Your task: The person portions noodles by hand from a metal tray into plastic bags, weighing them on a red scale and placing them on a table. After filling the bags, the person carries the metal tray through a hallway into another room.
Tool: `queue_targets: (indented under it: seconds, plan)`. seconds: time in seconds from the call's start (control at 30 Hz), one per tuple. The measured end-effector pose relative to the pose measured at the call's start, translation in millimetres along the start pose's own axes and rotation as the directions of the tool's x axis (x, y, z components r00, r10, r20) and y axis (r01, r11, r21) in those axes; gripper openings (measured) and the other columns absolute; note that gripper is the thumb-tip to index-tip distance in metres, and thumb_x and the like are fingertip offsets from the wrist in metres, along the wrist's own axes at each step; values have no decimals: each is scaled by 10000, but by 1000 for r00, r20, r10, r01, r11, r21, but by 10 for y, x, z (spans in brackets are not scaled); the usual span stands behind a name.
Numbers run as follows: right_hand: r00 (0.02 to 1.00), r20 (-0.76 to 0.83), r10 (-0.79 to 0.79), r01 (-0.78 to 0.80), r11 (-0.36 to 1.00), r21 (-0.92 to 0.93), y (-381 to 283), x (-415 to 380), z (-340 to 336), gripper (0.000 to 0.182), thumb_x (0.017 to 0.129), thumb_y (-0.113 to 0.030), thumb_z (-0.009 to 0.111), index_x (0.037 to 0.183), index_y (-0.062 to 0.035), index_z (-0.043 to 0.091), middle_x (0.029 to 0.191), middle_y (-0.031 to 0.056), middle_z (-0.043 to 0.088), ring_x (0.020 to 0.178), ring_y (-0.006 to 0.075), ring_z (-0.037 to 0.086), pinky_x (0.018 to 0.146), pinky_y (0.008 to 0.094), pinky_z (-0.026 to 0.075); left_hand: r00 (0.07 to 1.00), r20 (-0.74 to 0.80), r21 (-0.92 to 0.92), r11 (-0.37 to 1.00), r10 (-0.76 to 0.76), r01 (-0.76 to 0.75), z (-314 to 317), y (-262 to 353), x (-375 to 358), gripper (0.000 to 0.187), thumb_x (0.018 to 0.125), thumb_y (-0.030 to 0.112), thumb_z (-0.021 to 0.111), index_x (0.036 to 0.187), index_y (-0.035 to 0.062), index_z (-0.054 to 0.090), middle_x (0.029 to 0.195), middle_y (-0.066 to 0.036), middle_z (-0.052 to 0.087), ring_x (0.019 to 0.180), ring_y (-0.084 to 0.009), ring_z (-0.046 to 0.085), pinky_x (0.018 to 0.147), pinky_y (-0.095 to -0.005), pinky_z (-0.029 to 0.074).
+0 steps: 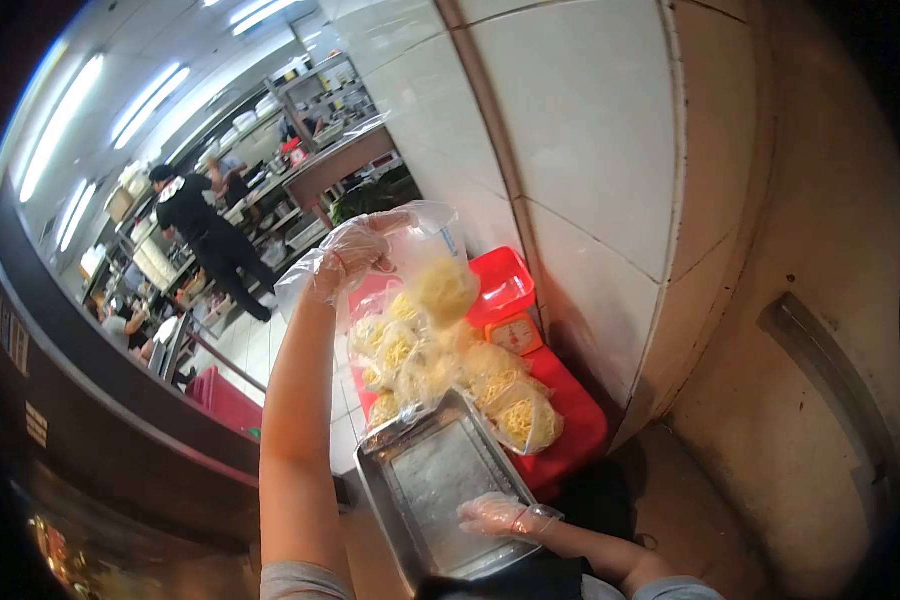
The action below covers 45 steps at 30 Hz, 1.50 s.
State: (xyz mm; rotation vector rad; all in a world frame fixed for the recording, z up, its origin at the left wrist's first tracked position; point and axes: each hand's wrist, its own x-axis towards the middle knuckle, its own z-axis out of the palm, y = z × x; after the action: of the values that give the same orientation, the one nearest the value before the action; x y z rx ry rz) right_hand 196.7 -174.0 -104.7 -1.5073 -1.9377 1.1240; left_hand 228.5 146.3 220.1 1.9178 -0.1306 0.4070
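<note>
The person's left arm reached up and forward, and the left hand, in a see-through plastic glove, gripped the top of a raised bag. The bag was see-through, with a pale yellow mass in its lower part, blurred in outline. It hung above a cluster of filled bags, several of which showed thin yellow strands like noodles. These were crowded together on a red tabletop.

The right hand, also in a see-through glove with a red band at the wrist, was low over a rectangular metal tray, its fingers close together and pointing left. Nothing could be seen in its grasp; how far its fingers were spread from the thumb, and whether they touched the tray, could not be told. The far end of the tray lay right beside the nearest bags.

Behind the bags was an orange scale with a round dial, and at its far side a bright red tray. A pale tiled wall rose beyond them. To the left, a kitchen opened out under long ceiling lights, where a co-worker in dark clothes stood near metal shelving.
</note>
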Motion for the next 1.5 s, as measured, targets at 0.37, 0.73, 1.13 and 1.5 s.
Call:
queue_targets:
  seconds: [0.37,0.73,1.13,1.5]
  plan:
    - [982,-113,-154,152,988,-20,146,100,200,345,801,-341,581,868,-12,665,845,233,643,834,409,620,750,491,478,909,-99,409,816,-405,408,878,-788,574,596,791,-104,379,1331,100,530,1487,15,380,832,-142,632,642,-262,547]
    - [992,-2,-126,125,985,-115,19,10,107,324,737,-314,628,827,-9,690,818,198,662,817,384,633,747,474,491,955,-40,680,692,-293,241,763,-268,-7,333,860,109,560,1174,145,665,1475,-199,353,1140,-251,584,907,-337,499]
    - [985,-66,-160,151,981,-121,118,22,163,280,719,-254,609,778,8,690,784,201,663,772,386,643,707,468,510,937,-112,866,430,-329,255,1222,-606,224,318,891,138,608,1205,107,641,1487,-195,335,1393,-309,293,1075,-357,349]
    - [994,-24,-103,99,986,-134,43,-27,115,290,753,-269,610,830,0,687,831,204,667,824,380,644,737,470,506,887,-149,584,686,-436,435,1064,-811,637,640,736,-107,623,1343,53,498,1524,-127,293,1366,-258,340,1062,-314,359]
